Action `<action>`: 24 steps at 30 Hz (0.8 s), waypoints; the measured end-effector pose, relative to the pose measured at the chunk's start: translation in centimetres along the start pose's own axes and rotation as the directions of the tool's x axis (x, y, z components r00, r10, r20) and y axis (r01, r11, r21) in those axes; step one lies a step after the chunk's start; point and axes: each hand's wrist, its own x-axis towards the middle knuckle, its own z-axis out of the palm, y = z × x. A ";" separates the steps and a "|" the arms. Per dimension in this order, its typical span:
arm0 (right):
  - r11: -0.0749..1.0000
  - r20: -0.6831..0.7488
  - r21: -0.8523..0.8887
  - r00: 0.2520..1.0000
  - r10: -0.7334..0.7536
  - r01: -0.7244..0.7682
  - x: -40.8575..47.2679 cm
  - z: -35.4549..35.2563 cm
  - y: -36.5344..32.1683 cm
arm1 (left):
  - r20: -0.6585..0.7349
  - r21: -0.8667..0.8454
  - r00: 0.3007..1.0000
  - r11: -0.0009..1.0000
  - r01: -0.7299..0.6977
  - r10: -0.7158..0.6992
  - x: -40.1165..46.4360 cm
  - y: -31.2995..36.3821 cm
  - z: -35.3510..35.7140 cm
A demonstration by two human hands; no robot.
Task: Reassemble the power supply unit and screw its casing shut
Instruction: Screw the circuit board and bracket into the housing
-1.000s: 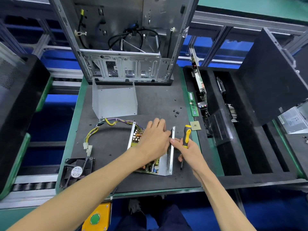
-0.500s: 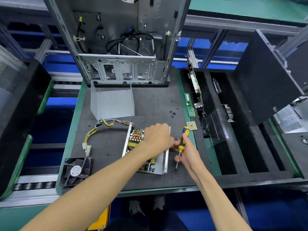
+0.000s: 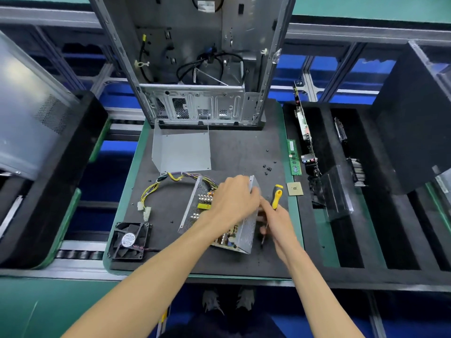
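Observation:
The open power supply unit (image 3: pixel 245 230) lies on the black mat, its circuit board exposed and a bundle of coloured wires (image 3: pixel 156 186) looping off to the left. My left hand (image 3: pixel 234 201) grips the top of its perforated right wall, fingers curled over the edge. My right hand (image 3: pixel 275 220) holds a yellow-and-black screwdriver (image 3: pixel 277 196) just right of the unit, handle up and tip down near the wall. The grey sheet-metal cover (image 3: pixel 183 152) stands behind the unit. A black fan (image 3: pixel 130 240) lies at the front left. Loose black screws (image 3: pixel 268 169) sit to the upper right.
An empty computer case (image 3: pixel 202 69) stands at the back of the mat (image 3: pixel 244 152). A RAM stick (image 3: pixel 294 157) and a small chip (image 3: pixel 294 189) lie along the right edge. Black foam trays (image 3: pixel 366 240) with circuit boards fill the right. A large case panel (image 3: pixel 36 118) leans at the left.
My left hand went from lying over the unit to curling over its right wall. My right hand shifted closer with the screwdriver. The view shifted slightly.

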 end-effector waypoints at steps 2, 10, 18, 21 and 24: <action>0.995 0.063 0.098 0.998 -0.026 0.020 -0.3 0.0 -0.5 | 0.023 -0.133 1.000 0.991 0.019 -0.016 0.1 -0.2 -1.3; 0.990 0.074 0.047 0.988 -0.133 0.130 0.2 -0.1 -3.9 | 0.298 -0.692 0.955 0.687 0.220 -0.006 0.9 -2.6 -4.3; 0.992 0.129 0.037 0.984 -0.125 0.121 0.7 1.9 -4.3 | 0.385 -0.761 0.923 0.565 0.320 -0.005 1.5 -5.6 -5.2; 0.989 0.123 -0.001 0.982 -0.145 0.146 0.6 2.7 -4.6 | 0.417 -0.767 0.909 0.537 0.351 0.003 1.8 -6.6 -5.7; 0.981 0.104 -0.043 0.977 -0.185 0.191 0.5 3.2 -5.2 | 0.438 -0.782 0.898 0.506 0.362 0.034 1.8 -7.3 -5.9</action>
